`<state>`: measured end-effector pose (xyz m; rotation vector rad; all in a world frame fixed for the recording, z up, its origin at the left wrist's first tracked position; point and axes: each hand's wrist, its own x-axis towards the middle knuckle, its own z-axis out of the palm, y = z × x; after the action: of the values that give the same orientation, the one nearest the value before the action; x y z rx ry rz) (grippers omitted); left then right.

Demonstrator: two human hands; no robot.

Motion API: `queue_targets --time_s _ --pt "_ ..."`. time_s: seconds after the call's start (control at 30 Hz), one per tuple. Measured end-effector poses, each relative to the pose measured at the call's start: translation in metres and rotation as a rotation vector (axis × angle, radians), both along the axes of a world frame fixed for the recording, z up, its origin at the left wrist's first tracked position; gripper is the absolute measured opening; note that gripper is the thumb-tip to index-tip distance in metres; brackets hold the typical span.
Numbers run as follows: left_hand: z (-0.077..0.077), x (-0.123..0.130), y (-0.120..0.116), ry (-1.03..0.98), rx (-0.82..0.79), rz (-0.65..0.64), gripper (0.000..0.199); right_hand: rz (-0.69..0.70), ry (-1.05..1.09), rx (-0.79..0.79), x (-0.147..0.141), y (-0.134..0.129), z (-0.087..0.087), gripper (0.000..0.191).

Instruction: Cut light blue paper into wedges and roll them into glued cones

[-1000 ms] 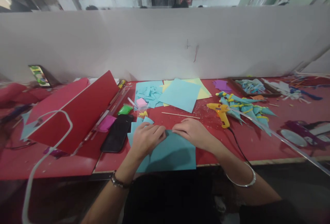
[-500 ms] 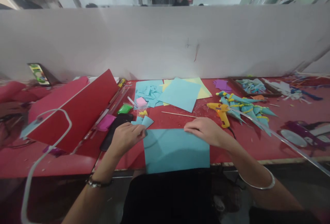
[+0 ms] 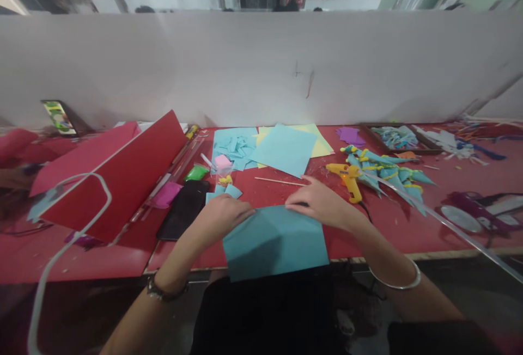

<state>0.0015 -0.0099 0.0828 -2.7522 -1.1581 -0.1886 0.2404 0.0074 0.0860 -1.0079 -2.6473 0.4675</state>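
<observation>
A light-blue sheet of paper (image 3: 278,246) lies at the table's front edge, its near side against my black clothing. My left hand (image 3: 224,214) has its fingers closed on the top edge of this sheet, left of the middle. At the right part of the same edge, my right hand (image 3: 318,201) pinches the paper, with one finger lifted. The far edge looks slightly bent between the hands. A thin wooden stick (image 3: 280,181) lies just beyond, its right end close to my right hand.
A yellow glue gun (image 3: 348,181) and blue paper cones with yellow trim (image 3: 392,171) lie right. Blue and yellow sheets (image 3: 286,151) lie behind. Left are a black phone-like slab (image 3: 183,210), green packet (image 3: 196,172) and leaning red board (image 3: 122,186). A white partition (image 3: 245,66) stands behind.
My left hand has moved right along the sheet's top edge, and my right hand slightly left. The hands are closer together. The sheet has tilted a little, and its top edge is bent.
</observation>
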Motion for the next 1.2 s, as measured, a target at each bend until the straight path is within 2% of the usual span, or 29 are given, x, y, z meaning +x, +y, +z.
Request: queue_targets --time_s 0.1,0.17,0.37,0.6,0.9,1.07,1.13,1.2 --pt "-0.007 0.004 0.003 0.008 0.109 -0.007 0.032 -0.05 -0.048 0.146 -0.011 -0.003 -0.003 0.02" --pt "-0.01 0.008 0.003 -0.015 0.14 -0.048 0.034 -0.019 0.0 0.181 -0.021 -0.005 -0.007 0.017" --pt "-0.008 0.012 0.0 -0.075 0.119 -0.103 0.045 0.031 0.184 0.135 -0.036 -0.003 -0.018 0.019" --pt "0.001 0.0 -0.004 -0.097 0.075 -0.042 0.045 -0.058 0.226 0.064 -0.015 0.005 -0.024 0.017" --pt "0.001 -0.021 -0.003 -0.138 0.006 0.033 0.042 -0.217 0.17 -0.038 0.021 0.008 -0.027 0.017" --pt "0.003 -0.036 -0.005 -0.163 0.017 0.063 0.04 -0.372 0.084 0.14 0.042 0.012 -0.024 0.018" --pt "0.007 -0.036 -0.006 -0.136 0.036 0.052 0.041 -0.431 0.182 0.201 0.042 0.01 -0.019 0.018" --pt "0.013 -0.03 -0.008 -0.093 0.045 0.004 0.043 -0.408 0.321 0.202 0.034 0.004 -0.013 0.02"
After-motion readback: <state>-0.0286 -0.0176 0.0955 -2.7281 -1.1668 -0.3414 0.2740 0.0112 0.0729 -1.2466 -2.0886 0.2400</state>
